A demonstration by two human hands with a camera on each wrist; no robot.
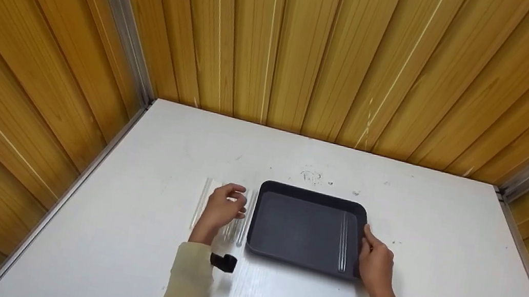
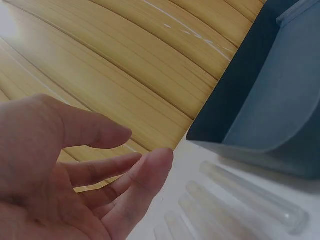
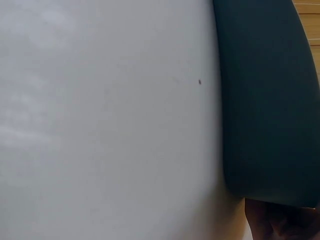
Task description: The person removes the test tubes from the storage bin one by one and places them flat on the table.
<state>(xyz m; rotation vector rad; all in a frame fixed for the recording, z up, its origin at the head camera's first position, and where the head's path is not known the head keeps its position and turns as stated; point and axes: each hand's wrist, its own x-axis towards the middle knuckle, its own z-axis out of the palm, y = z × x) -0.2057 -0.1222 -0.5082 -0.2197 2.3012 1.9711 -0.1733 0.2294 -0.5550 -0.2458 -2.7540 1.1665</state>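
Note:
A dark grey rectangular tray (image 1: 302,231) lies on the white table. My right hand (image 1: 376,265) grips its right edge; in the right wrist view, only part of that hand (image 3: 280,222) shows beyond the tray wall (image 3: 270,100). Inside the tray, along its right side, lie a couple of clear test tubes (image 1: 344,242). Left of the tray is my left hand (image 1: 225,208), its fingers loosely bent and nothing between them. It hovers over a row of several clear test tubes (image 2: 255,195), partly hiding them in the head view.
Wood-patterned panels (image 1: 305,45) stand along the back and both sides of the table (image 1: 182,142), with metal posts at the corners. Dark scuff marks (image 1: 312,177) spot the surface behind the tray. A black wrist camera (image 1: 223,262) sits on the left sleeve.

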